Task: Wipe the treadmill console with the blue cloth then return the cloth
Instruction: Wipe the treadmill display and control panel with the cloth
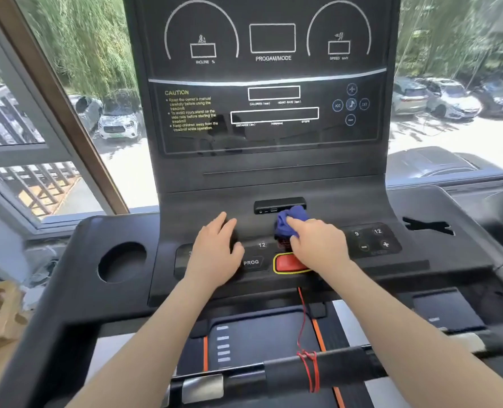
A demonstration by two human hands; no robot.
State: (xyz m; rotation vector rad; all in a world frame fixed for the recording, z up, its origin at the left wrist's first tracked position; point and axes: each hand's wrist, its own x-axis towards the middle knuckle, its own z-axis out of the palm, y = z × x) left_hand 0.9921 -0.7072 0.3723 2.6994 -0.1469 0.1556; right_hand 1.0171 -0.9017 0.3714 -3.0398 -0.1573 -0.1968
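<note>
Console: the black plastic treadmill console (274, 178) stands upright before a window, its dark display panel printed with white outlines and a yellow "CAUTION" note.
Cloth: the crumpled blue cloth (290, 222) sits bunched on the lower console face, just below a small black port block (279, 204) and above the red, yellow-rimmed stop button (290, 262).
Right hand: the right hand (318, 240) presses on the cloth, fingers curled over it and gripping its near edge.
Left hand: the left hand (215, 254) lies flat on the button panel, fingers loosely spread, holding nothing, beside the "PROG" key (251, 262).
Cord: a thin red cord (303, 319) hangs from the console and is wound around the black handlebar (318, 369).
Cup holder: 1 round recess (122, 262) lies left of the panel.
</note>
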